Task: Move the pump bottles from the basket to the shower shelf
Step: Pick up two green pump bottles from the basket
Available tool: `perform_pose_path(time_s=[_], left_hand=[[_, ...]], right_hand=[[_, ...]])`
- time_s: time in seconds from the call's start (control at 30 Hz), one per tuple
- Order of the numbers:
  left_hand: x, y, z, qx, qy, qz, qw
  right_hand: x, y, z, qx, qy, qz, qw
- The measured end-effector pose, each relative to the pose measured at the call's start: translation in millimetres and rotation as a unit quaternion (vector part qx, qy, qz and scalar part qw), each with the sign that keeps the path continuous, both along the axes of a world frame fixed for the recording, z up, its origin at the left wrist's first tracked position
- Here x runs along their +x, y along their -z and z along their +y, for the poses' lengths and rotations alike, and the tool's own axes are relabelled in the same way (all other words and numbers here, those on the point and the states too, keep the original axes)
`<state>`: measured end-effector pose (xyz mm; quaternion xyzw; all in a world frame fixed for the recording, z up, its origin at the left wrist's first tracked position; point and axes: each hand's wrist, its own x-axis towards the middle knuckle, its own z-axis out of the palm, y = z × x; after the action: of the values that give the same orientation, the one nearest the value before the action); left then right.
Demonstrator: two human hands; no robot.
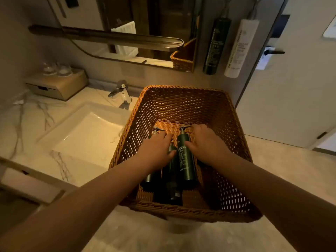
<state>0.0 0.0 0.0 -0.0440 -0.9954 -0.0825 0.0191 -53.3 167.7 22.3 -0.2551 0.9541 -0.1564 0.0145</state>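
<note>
Pump bottles (188, 171), three dark green ones, lie side by side on the bottom of the wicker basket (181, 91). The left bottle (151, 179) and the right bottle (185, 157) point their pump heads toward the basket's far wall. The middle bottle (170, 171) lies between them, touching both. Both forearms reach in over the basket's near rim. The left hand (156, 151) lies on the left bottle with its fingers curved round the upper body and its thumb against the middle bottle. The right hand (205, 142) rests just right of the right bottle, thumb on that bottle's side. Its fingers are hidden under the hand, so I cannot tell whether it has a hold. Left of the basket are a white sink (87, 135) and a chrome faucet (121, 93). Beyond the basket, a dark tube (216, 46) and a white tube (240, 48) hang on the wall.
</note>
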Motion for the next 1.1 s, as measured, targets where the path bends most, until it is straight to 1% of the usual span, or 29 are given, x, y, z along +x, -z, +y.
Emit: perform_pose_path(time_s=[0.1, 0.2, 0.33, 0.53, 0.63, 0.8, 0.87, 0.93, 1.1], left_hand=[[-3.4, 8.9, 3.3, -0.006, -0.024, -0.018, 1.0], [-3.7, 16.9, 6.2, 0.0, -0.05, -0.053, 0.997], [-4.2, 23.7, 6.0, 0.038, -0.082, -0.084, 0.992], [-12.1, 38.2, 7.3, 0.084, -0.133, -0.184, 0.97], [-18.0, 46.5, 11.7, 0.097, -0.143, -0.216, 0.961], [-19.8, 59.3, 17.7, 0.069, -0.135, -0.235, 0.96], [-19.2, 62.4, 18.8, 0.063, -0.127, -0.233, 0.962], [-18.5, 65.2, 20.5, 0.07, -0.124, -0.242, 0.96], [-19.9, 70.5, 27.6, 0.122, -0.146, -0.3, 0.935]], right_hand=[[-12.1, 13.6, -7.0, -0.003, 0.001, -0.042, 0.999], [-21.9, 27.6, -14.3, 0.0, 0.003, -0.107, 0.994], [-35.3, 46.2, -20.1, -0.006, 0.014, -0.145, 0.989], [-43.2, 74.1, -22.0, 0.0, 0.035, -0.197, 0.98], [-43.0, 81.9, -20.9, 0.006, 0.05, -0.204, 0.978], [-39.5, 87.8, -23.7, 0.029, 0.047, -0.198, 0.979], [-39.3, 89.2, -24.6, 0.023, 0.053, -0.208, 0.976], [-39.1, 90.1, -25.0, 0.011, 0.061, -0.22, 0.973], [-39.6, 89.5, -23.9, -0.003, 0.08, -0.227, 0.971]])
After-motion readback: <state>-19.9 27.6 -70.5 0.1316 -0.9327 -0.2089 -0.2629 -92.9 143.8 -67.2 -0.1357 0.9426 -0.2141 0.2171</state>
